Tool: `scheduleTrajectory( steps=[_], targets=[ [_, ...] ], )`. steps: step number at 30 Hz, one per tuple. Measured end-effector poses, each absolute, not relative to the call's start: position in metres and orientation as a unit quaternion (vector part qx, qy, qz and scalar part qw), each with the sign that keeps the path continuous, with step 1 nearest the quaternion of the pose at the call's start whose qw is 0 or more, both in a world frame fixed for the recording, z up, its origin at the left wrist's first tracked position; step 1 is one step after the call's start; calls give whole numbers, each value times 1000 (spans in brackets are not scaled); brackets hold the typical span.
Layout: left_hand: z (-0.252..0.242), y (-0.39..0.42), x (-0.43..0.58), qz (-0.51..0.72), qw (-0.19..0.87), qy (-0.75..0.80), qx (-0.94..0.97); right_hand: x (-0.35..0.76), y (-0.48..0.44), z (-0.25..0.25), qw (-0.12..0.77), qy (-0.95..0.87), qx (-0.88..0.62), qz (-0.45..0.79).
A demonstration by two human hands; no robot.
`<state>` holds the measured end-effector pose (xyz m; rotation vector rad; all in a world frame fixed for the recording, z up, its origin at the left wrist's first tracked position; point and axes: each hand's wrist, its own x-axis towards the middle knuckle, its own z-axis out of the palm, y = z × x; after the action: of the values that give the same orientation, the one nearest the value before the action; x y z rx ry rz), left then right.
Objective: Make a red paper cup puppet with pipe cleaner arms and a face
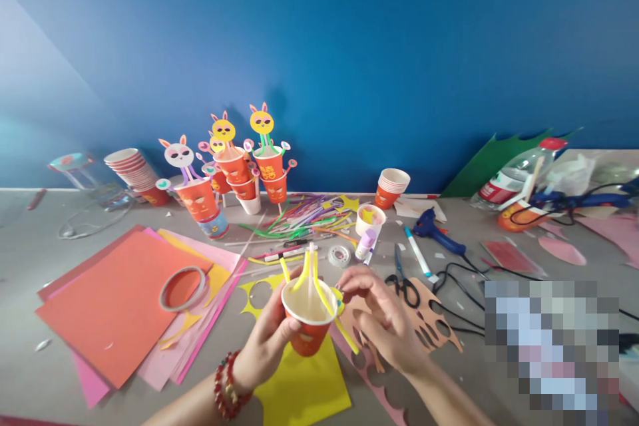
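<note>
My left hand [272, 329] is wrapped around a red paper cup [307, 339] with a white rim, held tilted toward me above the table. Bent yellow pipe cleaners [324, 296] rise from inside the cup around a pale upright stick [311, 279], and one end sticks out past the lower right side. A small yellow and teal paper disc [340, 299] sits by the cup's right rim. Close to that disc are the curled fingertips of my right hand [382, 316]; its thumb stands apart from them. A yellow sheet [304, 389] lies under the cup.
Finished bunny cups [197, 200] stand at the back left near stacked cups [132, 170]. Coloured paper [114, 299] with a tape roll [162, 296] lies left. Scissors [407, 289], a glue gun [439, 233] with trailing cable, and a bottle [519, 170] are right.
</note>
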<state>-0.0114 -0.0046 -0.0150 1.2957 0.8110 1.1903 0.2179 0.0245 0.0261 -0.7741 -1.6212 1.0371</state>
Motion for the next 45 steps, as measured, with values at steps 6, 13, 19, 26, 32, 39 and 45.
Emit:
scheduleTrajectory(
  steps=[6, 13, 19, 26, 32, 39, 45],
  targets=[
    [-30, -3, -13, 539, 575, 370, 492, 213, 21, 20, 475, -762, -302, 320],
    [-33, -4, -15, 537, 600, 346, 482, 217, 22, 26, 489, -780, -253, 296],
    [-28, -4, -16, 535, 607, 327, 489, 217, 23, 26, 498, -767, -236, 328],
    [-7, -2, -16, 511, 578, 338, 538, 221, 27, 30, 459, -773, -234, 370],
    [-4, -2, -16, 498, 587, 326, 549, 225, 32, 35, 423, -777, -231, 404],
    [-4, -1, -17, 486, 584, 318, 567, 221, 30, 34, 437, -733, -235, 465],
    [-13, -3, -19, 493, 562, 328, 578, 219, 29, 33, 433, -717, -241, 490]
  ],
)
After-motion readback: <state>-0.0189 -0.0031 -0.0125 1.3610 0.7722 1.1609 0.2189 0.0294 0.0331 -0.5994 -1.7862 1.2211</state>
